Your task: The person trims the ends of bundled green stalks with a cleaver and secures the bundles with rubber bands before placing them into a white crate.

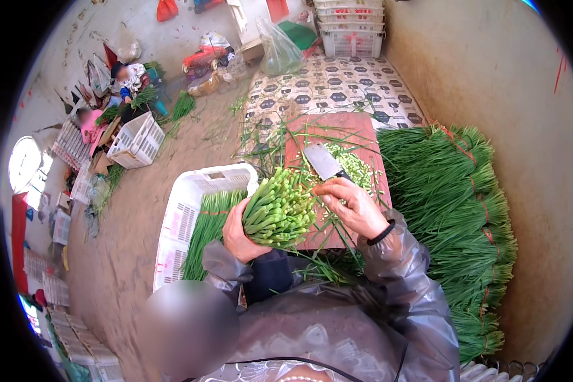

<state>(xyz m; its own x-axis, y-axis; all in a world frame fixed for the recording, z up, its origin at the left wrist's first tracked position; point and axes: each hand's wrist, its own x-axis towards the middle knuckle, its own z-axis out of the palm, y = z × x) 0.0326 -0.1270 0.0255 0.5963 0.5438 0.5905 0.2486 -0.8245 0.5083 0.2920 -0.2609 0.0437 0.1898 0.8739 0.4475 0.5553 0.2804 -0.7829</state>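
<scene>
My left hand [239,237] is wrapped round a thick bunch of green stalks [279,210], with its pale, blunt ends turned up toward me. Close to the bunch's right side is my right hand [355,207], its fingers stretched toward the stalk ends and the thumb a little apart. I make out nothing held in it. A cleaver [322,161] lies on a reddish cutting board [361,129], its black handle partly behind my right hand. Short chopped pieces of stalk [356,167] are scattered over the board.
A white plastic crate [172,213] on my left holds long green stalks. Tied green bundles [445,235] are piled along the right wall. Patterned sheeting [337,83] covers the floor beyond the board, before stacked crates [351,39]. Two people [134,79] sit far left beside another crate [137,141].
</scene>
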